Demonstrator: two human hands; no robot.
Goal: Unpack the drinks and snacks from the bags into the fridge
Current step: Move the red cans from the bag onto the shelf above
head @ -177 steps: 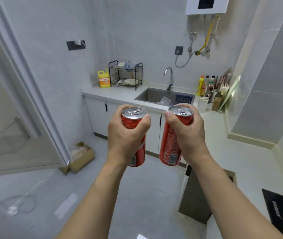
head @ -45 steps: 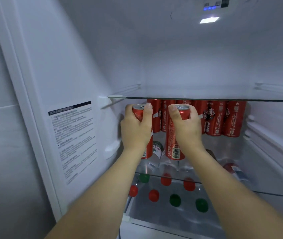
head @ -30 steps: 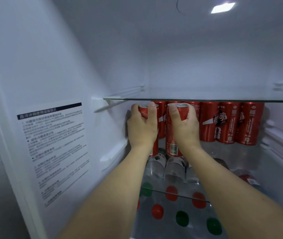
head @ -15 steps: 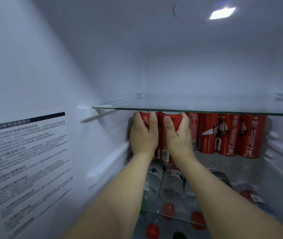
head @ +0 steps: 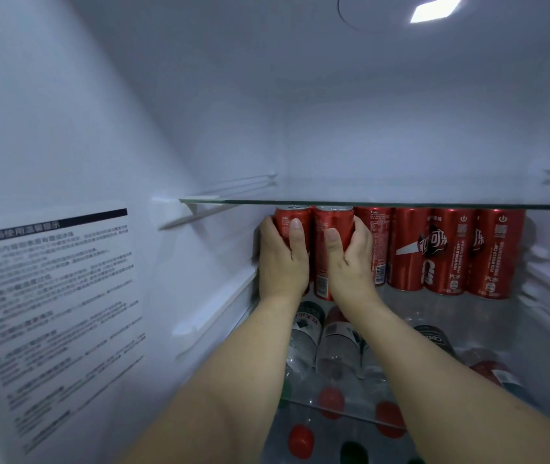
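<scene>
A: Both cans went from the kitchen, held at chest height, into the fridge and deep under the glass shelf (head: 401,205); they're now at the left end of the can row (head: 451,252).

B: Grip?

A: Left hand (head: 282,259) wrapped round the left can (head: 292,226), thumb across the front. Right hand (head: 350,262) wrapped round the right can (head: 334,229), same way. Both clamped on, nothing let go. Can't tell if the bases are down on the shelf yet, since the wrists hide them.

B: What could go wrong?

A: Two things, imo. Can tops sit just under the glass edge, so any lift on the way out would knock them on it. And the right can is touching or v. close to the next can in the row; a sideways shove could tip that row like dominoes.

B: And if she lets go early?

A: If the bases aren't seated, a can could topple fwd onto the bottles (head: 334,346) lying on the level below.

B: Room to move?

A: Tight overhead and on the left, where the left hand's knuckles are near the side wall (head: 200,128). Right side blocked by the row. Only free way is straight back toward the door. Top compartment above the glass has nothing visible in it.
</scene>
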